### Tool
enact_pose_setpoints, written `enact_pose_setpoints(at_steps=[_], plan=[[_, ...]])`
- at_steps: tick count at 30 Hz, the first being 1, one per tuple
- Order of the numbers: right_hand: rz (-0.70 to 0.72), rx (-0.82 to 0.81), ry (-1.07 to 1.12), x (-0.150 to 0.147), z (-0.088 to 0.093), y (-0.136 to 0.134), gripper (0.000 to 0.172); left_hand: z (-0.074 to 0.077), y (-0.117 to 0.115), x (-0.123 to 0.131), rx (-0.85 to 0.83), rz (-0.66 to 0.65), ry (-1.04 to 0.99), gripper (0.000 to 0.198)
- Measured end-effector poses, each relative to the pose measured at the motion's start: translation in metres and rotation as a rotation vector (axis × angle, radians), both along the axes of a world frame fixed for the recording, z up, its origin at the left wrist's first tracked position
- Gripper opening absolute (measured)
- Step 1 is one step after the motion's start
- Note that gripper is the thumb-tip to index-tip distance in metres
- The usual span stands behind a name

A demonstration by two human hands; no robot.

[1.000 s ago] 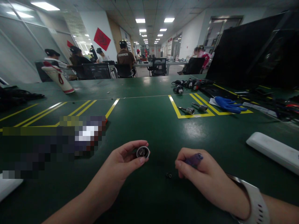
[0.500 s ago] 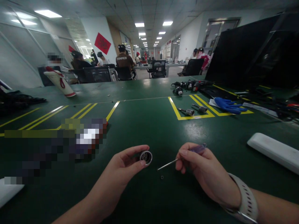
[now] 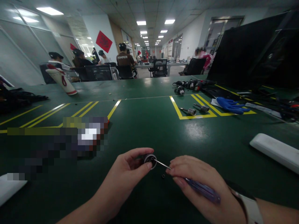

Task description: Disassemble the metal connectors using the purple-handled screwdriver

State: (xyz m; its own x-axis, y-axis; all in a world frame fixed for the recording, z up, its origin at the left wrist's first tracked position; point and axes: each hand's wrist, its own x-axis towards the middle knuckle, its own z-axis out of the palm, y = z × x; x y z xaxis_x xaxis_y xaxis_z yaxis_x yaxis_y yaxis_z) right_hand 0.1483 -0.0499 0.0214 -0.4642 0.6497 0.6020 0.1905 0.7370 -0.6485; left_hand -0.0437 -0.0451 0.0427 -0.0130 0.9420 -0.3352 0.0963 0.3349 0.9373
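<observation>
A round metal cup-shaped part [image 3: 153, 165] is pinched between the thumb and fingers of my left hand [image 3: 127, 171], its open end turned towards the right. My right hand [image 3: 198, 177] is closed around a screwdriver with a purple translucent handle [image 3: 205, 190]. The thin shaft points left, and its tip reaches into the mouth of the metal part. What the tip touches inside is too small to make out. A tiny dark nut-like ring [image 3: 163, 176] lies on the green table [image 3: 140, 130], just below the shaft.
Two metal socket-like pieces with shafts [image 3: 189, 111] lie inside yellow tape at the right. Beyond them are dark tools with cables [image 3: 180, 90] and a blue glove [image 3: 230, 105]. White bars [image 3: 275, 152] flank both sides. A white holder [image 3: 61, 80] leans at the far left; people sit behind.
My right hand has turned over and moved left, bringing the screwdriver's tip from above the table into the metal part. My left hand has shifted slightly right with the part.
</observation>
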Motion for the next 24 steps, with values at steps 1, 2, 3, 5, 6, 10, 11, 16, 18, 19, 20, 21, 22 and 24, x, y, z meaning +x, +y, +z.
enact_pose_setpoints(at_steps=[1, 2, 3, 5, 6, 10, 11, 16, 18, 19, 20, 21, 22, 24], plan=[[0.003, 0.023, -0.022, 0.0, 0.0, 0.0, 0.027, -0.001, 0.0, 0.0, 0.008, -0.002, 0.01, 0.027], [0.007, 0.045, -0.034, 0.0, 0.0, 0.0, 0.027, -0.002, 0.0, 0.0, 0.016, -0.007, 0.019, 0.026], [0.014, 0.065, -0.04, -0.001, -0.001, 0.0, 0.027, -0.003, -0.001, 0.0, 0.023, -0.014, 0.026, 0.025], [0.028, 0.092, -0.039, -0.002, -0.003, -0.001, 0.026, -0.004, -0.001, 0.0, 0.032, -0.031, 0.029, 0.023], [0.028, 0.101, -0.035, -0.002, -0.003, -0.001, 0.026, -0.004, -0.001, 0.0, 0.034, -0.035, 0.03, 0.022], [-0.01, 0.111, -0.087, -0.004, -0.002, -0.003, 0.024, -0.002, -0.002, 0.002, 0.047, -0.031, 0.064, 0.021], [-0.014, 0.114, -0.109, -0.005, 0.0, -0.004, 0.024, -0.002, -0.002, 0.002, 0.051, -0.028, 0.079, 0.021], [0.001, 0.148, -0.174, -0.005, 0.008, -0.005, 0.026, -0.001, -0.003, 0.003, 0.075, -0.027, 0.107, 0.021], [0.007, 0.17, -0.189, -0.004, 0.008, -0.005, 0.026, -0.002, -0.003, 0.003, 0.081, -0.027, 0.097, 0.021], [0.005, 0.179, -0.199, -0.004, 0.008, -0.005, 0.025, -0.003, -0.003, 0.003, 0.085, -0.024, 0.094, 0.021], [0.001, 0.189, -0.207, -0.004, 0.007, -0.006, 0.024, -0.003, -0.003, 0.003, 0.089, -0.022, 0.094, 0.021], [-0.007, 0.198, -0.214, -0.004, 0.007, -0.006, 0.023, -0.004, -0.002, 0.003, 0.093, -0.02, 0.097, 0.021], [-0.015, 0.208, -0.218, -0.005, 0.006, -0.007, 0.023, -0.004, -0.002, 0.003, 0.096, -0.02, 0.102, 0.021], [-0.028, 0.231, -0.229, -0.006, 0.004, -0.008, 0.021, -0.004, -0.002, 0.003, 0.099, -0.022, 0.116, 0.021]])
